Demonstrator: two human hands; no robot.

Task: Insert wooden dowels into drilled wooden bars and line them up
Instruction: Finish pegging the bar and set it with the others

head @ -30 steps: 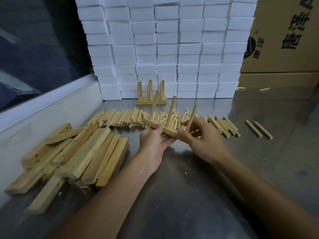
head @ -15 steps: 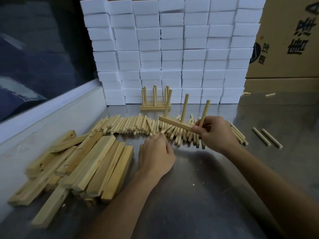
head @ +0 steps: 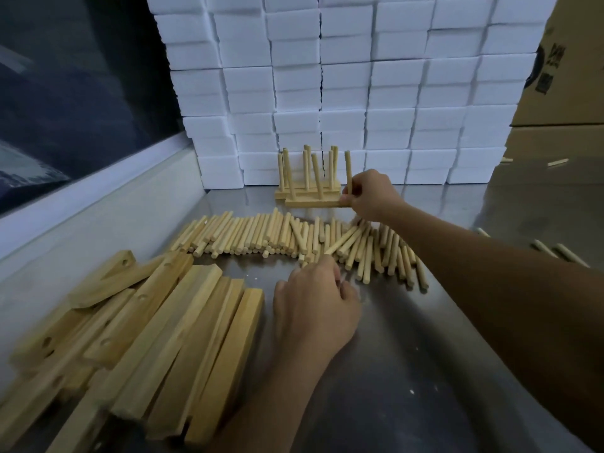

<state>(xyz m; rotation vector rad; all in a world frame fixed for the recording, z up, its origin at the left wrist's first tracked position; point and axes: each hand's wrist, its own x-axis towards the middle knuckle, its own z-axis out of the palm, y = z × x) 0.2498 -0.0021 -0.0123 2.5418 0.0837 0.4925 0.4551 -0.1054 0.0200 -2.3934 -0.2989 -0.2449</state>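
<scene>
Wooden doweled bar [head: 315,202] pinched in your right hand [head: 369,194] before the foam wall [head: 343,93]; your left hand [head: 313,308] curls on a dowel [head: 340,240].

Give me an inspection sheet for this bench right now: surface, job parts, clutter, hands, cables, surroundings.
Surface: metal table, small pale specks on it.
Job's things: loose dowels in a row; drilled bars piled at left; new assembly placed in front of finished assembly.
Clutter: stray dowels at right.
Hands: right hand grips the new assembly's end; left hand at the dowel row, pinching one dowel.
Cables: nothing seen.
Surroundings: white foam blocks stacked behind; cardboard boxes at right.
</scene>
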